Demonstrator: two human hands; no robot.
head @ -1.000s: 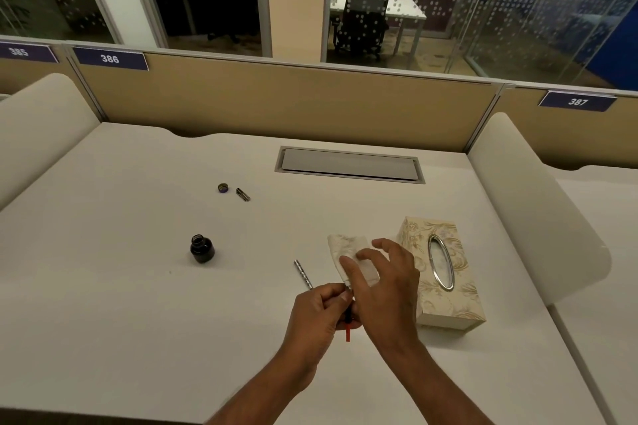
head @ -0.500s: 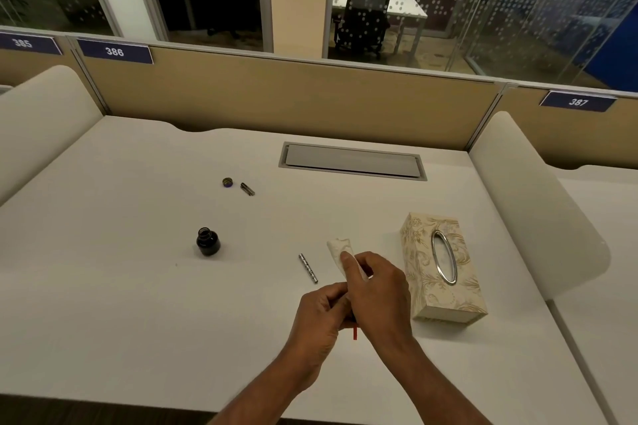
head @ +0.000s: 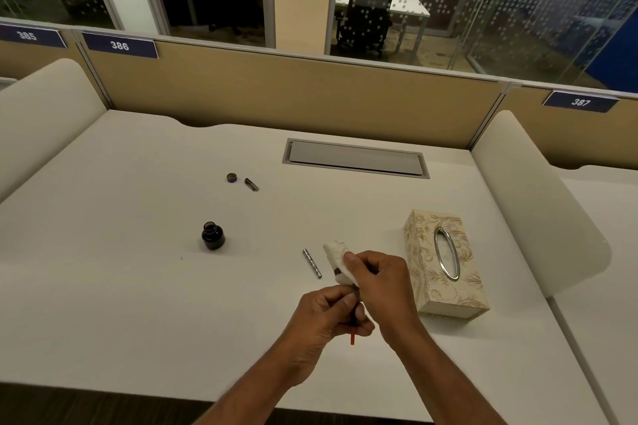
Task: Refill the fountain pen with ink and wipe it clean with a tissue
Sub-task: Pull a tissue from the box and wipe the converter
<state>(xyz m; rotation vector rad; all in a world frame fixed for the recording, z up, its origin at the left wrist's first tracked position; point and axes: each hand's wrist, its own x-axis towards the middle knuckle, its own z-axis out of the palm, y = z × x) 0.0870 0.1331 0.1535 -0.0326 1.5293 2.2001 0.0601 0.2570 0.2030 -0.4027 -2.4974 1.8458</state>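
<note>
My left hand (head: 322,317) grips the inner part of the fountain pen (head: 353,338); only its thin red end shows below my fingers. My right hand (head: 379,281) pinches a crumpled white tissue (head: 336,260) around the pen's upper end, and the tissue carries a dark ink mark. The nib is hidden inside the tissue. An open ink bottle (head: 212,236) stands to the left on the white desk (head: 121,269). The patterned metal pen barrel (head: 312,263) lies just left of the tissue.
A floral tissue box (head: 443,260) lies right of my hands. The bottle cap (head: 231,177) and a small pen piece (head: 251,184) rest further back. A grey cable hatch (head: 355,158) sits at the rear; curved white dividers (head: 538,203) flank the desk.
The tissue, spread wider a second ago, is now bunched tighter around the pen's end. My right hand's fingers have curled in around it. The camera view has shifted slightly.
</note>
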